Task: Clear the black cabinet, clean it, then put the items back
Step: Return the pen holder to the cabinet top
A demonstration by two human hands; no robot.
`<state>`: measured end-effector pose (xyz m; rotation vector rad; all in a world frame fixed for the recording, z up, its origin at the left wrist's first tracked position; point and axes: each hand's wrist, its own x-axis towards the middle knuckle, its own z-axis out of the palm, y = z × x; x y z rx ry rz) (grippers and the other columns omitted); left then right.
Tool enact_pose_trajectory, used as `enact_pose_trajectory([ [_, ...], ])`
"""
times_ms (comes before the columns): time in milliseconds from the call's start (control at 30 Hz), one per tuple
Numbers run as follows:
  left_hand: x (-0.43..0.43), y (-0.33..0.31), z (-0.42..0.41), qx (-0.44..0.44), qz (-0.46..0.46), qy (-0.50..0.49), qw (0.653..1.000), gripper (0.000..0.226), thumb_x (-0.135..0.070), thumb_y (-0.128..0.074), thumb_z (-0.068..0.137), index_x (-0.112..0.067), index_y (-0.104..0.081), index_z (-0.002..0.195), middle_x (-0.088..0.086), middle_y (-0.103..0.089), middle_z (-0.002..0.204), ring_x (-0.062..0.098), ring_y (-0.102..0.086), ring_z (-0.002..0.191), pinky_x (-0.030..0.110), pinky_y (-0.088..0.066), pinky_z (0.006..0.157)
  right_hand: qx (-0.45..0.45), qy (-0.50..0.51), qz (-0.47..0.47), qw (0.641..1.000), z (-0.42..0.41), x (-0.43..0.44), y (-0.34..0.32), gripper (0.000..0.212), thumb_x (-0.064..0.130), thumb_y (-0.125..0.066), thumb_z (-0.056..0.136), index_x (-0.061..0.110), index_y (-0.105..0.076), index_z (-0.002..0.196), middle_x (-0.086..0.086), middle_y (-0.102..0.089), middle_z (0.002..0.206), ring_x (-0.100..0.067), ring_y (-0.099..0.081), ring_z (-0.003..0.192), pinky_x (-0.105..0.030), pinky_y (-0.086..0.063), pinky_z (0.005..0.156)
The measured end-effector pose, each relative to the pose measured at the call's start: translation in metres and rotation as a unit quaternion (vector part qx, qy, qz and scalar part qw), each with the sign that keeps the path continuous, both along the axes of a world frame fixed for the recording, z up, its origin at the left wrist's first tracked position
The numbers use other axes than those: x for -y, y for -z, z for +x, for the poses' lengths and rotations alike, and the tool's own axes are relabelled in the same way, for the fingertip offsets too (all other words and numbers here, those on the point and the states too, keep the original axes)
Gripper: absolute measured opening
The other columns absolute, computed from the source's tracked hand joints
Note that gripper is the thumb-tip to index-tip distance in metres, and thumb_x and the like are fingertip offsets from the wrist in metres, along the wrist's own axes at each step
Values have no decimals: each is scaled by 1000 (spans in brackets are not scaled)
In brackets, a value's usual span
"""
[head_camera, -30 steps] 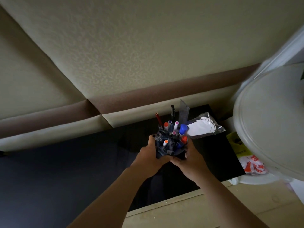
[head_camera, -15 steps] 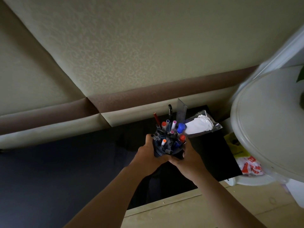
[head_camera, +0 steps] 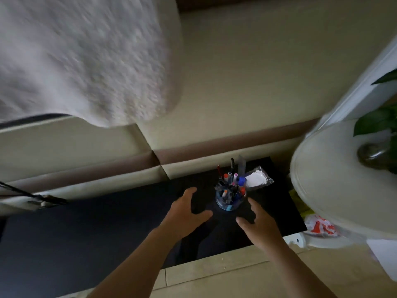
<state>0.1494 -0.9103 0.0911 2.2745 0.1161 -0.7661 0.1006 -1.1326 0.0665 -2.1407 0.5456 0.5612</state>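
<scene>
Bit dicey tbh: with pen cup [head_camera: 229,198] upright on the black cabinet [head_camera: 278,211], left hand [head_camera: 185,211] and right hand [head_camera: 262,222] just beside it, fingers spread and gripping nothing, could easily clip those tall pens [head_camera: 231,179] and topple the lot.

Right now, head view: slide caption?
Left hand and right hand, open, flank the pen holder on the black cabinet; clear bag behind.

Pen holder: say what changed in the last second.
The left hand and the right hand let go of the pen holder and now hover open on either side of it. It stands on the black cabinet. The plastic bag behind it stayed put.
</scene>
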Motion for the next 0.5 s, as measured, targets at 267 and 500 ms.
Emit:
enact_pose_trajectory([
  [267, -26, -192, -46, 120, -22, -23, 992, 78, -52, -73, 84, -27, -37, 149, 2, -48, 146, 17, -47, 133, 28, -42, 107, 101, 34, 66, 992, -37, -28, -183, 53, 31, -66, 95, 25, -50, 144, 3, -60, 135, -20, -55, 130, -30, -44, 102],
  [500, -71, -334, -102, 240, -67, -103, 963, 54, -48, -71, 86, -31, -52, 134, -10, -61, 119, 4, -59, 107, 28, -49, 98, 230, 10, 143, 963, -56, -95, -353, 45, 32, -66, 94, 30, -54, 138, 11, -60, 128, 6, -57, 99, -23, -44, 85],
])
